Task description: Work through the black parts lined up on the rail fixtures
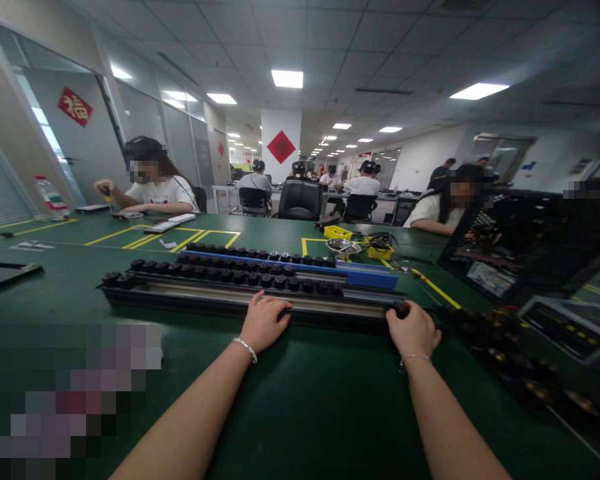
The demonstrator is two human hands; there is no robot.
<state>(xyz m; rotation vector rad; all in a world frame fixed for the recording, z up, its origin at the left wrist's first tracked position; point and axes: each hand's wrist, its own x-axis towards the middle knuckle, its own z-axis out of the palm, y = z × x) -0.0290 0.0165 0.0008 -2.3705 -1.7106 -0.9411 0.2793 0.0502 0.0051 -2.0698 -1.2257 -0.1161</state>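
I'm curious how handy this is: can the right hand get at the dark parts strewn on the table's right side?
Probably yes: the dark parts begin close beside the right hand, with nothing seen blocking them, though it seems to grip a small black piece.

We read a gold 福 on the red sign [75, 107] on the door [93, 148]; the red diamond [281, 147] on the pillar [271, 120] is illegible.

Free green tabletop [325, 407] before you, open channel of the black tray [337, 308] between your left hand [266, 323] and right hand [414, 329], rows of black round parts [240, 275] standing behind as barrier, dark piled parts [535, 377] and grey box [565, 327] obstructing at right.
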